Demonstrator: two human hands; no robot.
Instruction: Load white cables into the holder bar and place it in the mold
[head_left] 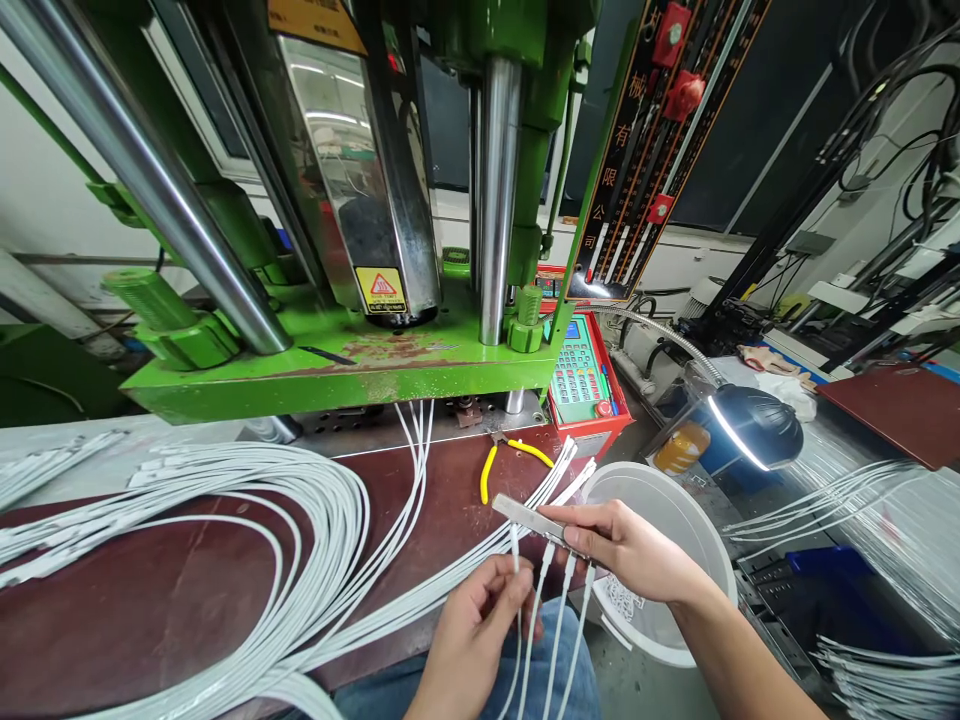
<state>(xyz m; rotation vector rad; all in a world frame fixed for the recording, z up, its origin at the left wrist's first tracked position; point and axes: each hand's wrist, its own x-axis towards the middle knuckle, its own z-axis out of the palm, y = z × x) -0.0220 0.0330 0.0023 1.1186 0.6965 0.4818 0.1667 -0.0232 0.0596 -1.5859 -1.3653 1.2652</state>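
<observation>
My right hand (634, 545) grips a flat metal bar (521, 515) between thumb and fingers, above my lap. Several white cables (553, 620) hang down from the bar's lower edge, spaced along it. The leftmost cable is pinched near its top end by my left hand (484, 610), just below the bar; the fingertips partly cover it. Behind the bar, a bundle of white cables (465, 570) lies across the brown tabletop (180, 600), its ends pointing to the right. Cutting pliers (517, 455) with yellow handles rest on the table, a little beyond the bar.
A green press (345, 385) with steel columns stands ahead; more cables run beneath it. Coiled white cables (330, 500) cover the left of the table. A keypad panel (581, 375) sits right of the press. A pale bin (712, 560) with small white scraps stands under my right forearm.
</observation>
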